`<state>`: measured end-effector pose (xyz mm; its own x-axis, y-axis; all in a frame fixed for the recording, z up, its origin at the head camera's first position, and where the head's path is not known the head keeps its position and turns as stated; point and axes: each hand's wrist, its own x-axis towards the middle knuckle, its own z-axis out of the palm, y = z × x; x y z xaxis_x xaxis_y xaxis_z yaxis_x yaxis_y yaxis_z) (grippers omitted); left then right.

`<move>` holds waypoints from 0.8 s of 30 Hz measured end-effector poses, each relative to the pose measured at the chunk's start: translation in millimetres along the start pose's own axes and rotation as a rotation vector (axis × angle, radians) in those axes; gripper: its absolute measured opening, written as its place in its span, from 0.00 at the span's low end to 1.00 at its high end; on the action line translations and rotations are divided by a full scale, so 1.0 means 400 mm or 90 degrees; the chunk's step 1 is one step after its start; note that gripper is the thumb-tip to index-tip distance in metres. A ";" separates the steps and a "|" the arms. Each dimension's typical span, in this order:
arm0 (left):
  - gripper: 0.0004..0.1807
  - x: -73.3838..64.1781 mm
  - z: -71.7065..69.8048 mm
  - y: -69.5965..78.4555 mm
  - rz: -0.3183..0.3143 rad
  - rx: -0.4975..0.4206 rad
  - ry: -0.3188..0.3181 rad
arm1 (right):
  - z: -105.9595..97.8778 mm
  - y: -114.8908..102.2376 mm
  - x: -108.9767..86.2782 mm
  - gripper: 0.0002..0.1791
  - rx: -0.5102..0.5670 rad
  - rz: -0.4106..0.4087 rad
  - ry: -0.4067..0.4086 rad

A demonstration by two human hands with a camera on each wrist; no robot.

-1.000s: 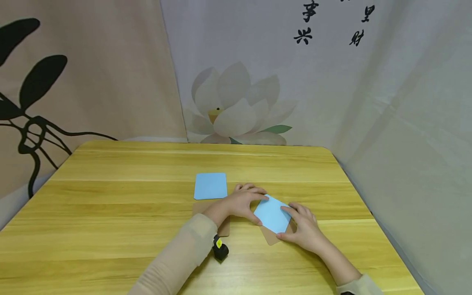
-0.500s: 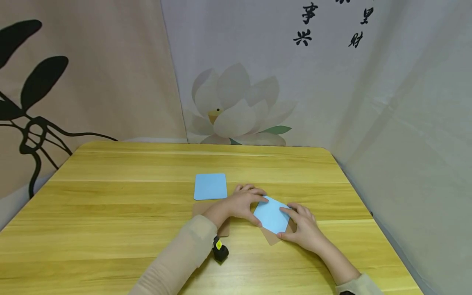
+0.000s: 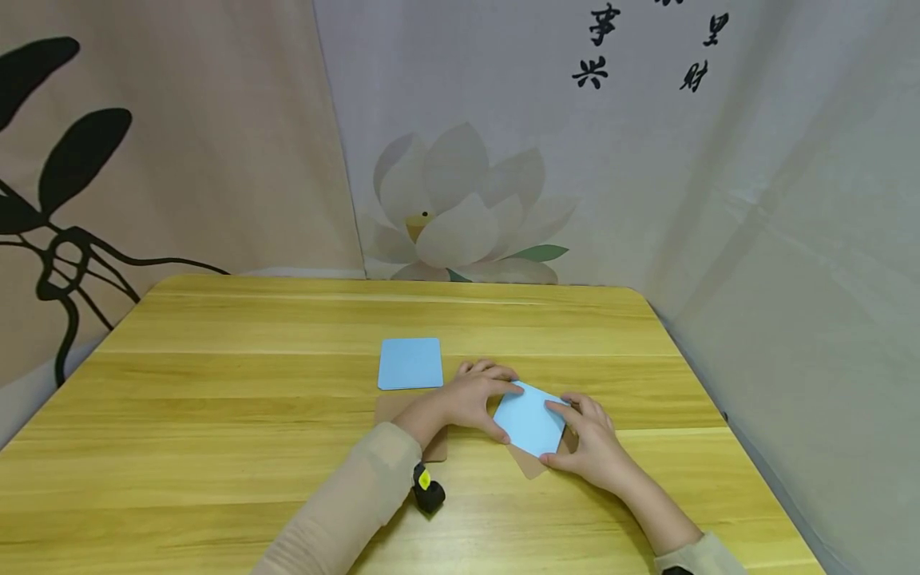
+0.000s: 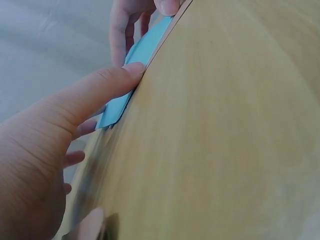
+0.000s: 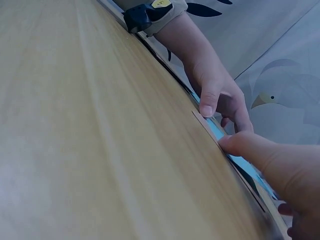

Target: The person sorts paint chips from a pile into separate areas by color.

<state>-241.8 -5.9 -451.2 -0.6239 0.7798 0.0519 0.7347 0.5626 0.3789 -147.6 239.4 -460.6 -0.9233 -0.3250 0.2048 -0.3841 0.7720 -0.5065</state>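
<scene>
A light-blue square card (image 3: 530,419) lies turned at an angle over a brown card (image 3: 527,462), whose corner shows at the near side. My left hand (image 3: 470,397) holds its left side between thumb and index finger. On the opposite side my right hand (image 3: 595,447) grips it likewise, thumb at the near corner and index finger on top. In the left wrist view the blue card (image 4: 147,46) bows slightly above the brown one, my left thumb (image 4: 107,87) against its edge. The right wrist view shows my right thumb (image 5: 245,145) touching the near edges of both cards.
Another blue card or thin stack (image 3: 410,363) lies farther back, left of the hands. In front of it is a brown card (image 3: 394,404), partly covered by the left forearm. A wooden table (image 3: 216,399) carries everything; printed curtains (image 3: 489,96) hang behind it.
Both hands stay on the blue card, with only very slight shifts of hands and card. The other cards lie where they were.
</scene>
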 end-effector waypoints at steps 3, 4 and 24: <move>0.45 0.001 0.004 -0.002 0.004 0.001 0.004 | -0.001 0.000 0.000 0.46 -0.004 0.001 -0.002; 0.46 0.002 0.006 -0.003 0.006 0.000 0.006 | 0.000 0.000 0.001 0.46 -0.005 0.002 -0.004; 0.47 -0.007 -0.003 0.007 0.018 -0.008 0.003 | -0.013 0.006 0.000 0.52 0.022 -0.028 -0.041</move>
<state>-238.4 -6.9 -449.2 -0.6041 0.7941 0.0664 0.7487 0.5370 0.3886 -148.5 244.0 -457.5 -0.9028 -0.3937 0.1731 -0.4226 0.7372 -0.5272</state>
